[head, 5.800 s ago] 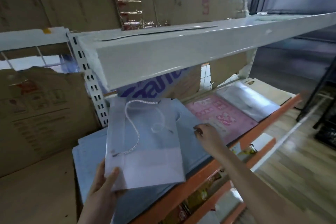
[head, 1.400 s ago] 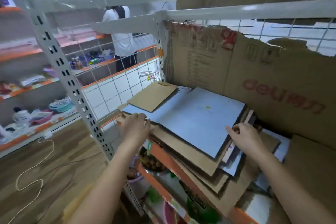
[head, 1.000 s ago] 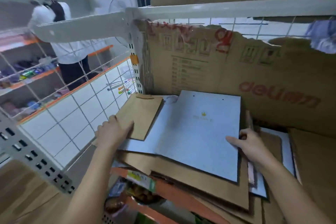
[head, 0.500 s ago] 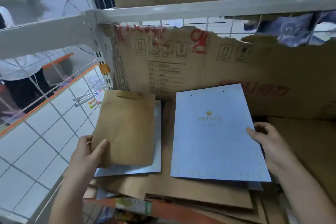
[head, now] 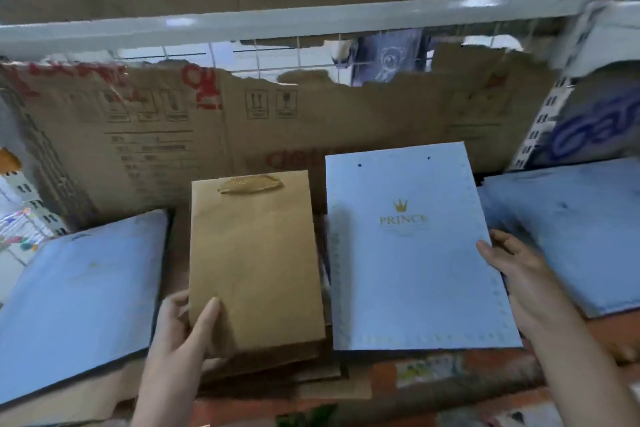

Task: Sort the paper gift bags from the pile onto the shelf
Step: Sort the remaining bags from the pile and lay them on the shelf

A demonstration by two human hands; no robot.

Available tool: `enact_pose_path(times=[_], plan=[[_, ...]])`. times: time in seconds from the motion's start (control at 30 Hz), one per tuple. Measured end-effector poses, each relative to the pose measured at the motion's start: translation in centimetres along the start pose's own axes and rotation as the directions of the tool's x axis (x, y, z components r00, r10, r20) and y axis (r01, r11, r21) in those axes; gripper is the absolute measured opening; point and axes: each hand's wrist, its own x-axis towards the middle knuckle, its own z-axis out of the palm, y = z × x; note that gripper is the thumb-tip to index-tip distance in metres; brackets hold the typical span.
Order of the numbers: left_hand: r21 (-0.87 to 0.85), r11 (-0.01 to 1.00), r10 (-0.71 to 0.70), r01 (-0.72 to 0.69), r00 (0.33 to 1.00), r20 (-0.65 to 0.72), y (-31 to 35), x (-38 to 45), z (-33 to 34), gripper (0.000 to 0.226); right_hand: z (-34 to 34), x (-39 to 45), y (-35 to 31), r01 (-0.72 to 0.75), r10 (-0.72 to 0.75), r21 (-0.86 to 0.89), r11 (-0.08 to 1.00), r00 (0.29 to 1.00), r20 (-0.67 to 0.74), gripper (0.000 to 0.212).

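Torn cardboard sheet [head: 311,128] backs the shelf [head: 433,388], under a white rail [head: 277,24]. Head view: left hand [head: 183,329] grips brown paper bag [head: 254,263] at its lower left corner, thumb on top. Right hand [head: 512,274] holds right edge of light blue bag [head: 408,260] marked PRINCE. Narrow gap between them. More blue bags lie flat far left [head: 76,295] and far right [head: 571,236].

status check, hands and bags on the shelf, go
Left hand grips brown bag at its near corner. Right hand holds blue Prince bag by its right edge. Both flat, side by side. Nothing blocking.
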Motion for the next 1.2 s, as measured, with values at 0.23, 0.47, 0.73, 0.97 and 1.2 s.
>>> enact_pose_path(times=[0.23, 0.47, 0.73, 0.97, 1.2], plan=[[0.009, 1.000, -0.011, 0.009, 0.988, 0.156, -1.8, -4.8, 12.3, 0.010, -15.1, -2.5, -2.1, 0.103, -0.094, 0.052, 0.993, 0.983, -0.155, 0.070], [0.006, 0.999, 0.049, -0.053, 0.966, 0.252, -1.4, -11.7, 25.8, 0.006, -30.0, -4.7, -5.1, 0.171, -0.147, 0.054, 0.984, 0.942, -0.303, 0.046], [0.076, 0.988, 0.097, -0.132, 0.932, 0.350, 1.8, -17.6, 38.5, 0.017, -41.9, -3.2, -9.5, 0.185, -0.192, -0.061, 0.981, 0.870, -0.454, 0.026], [0.018, 0.993, 0.101, -0.118, 0.911, 0.401, 1.0, -16.9, 45.9, 0.014, -47.6, 1.7, -9.5, 0.138, -0.156, -0.074, 0.988, 0.860, -0.486, 0.018], [0.003, 0.995, 0.095, -0.102, 0.937, 0.337, 1.0, -14.1, 50.9, 0.024, -49.9, 11.9, -11.2, 0.036, -0.166, -0.284, 0.958, 0.879, -0.448, 0.018]])
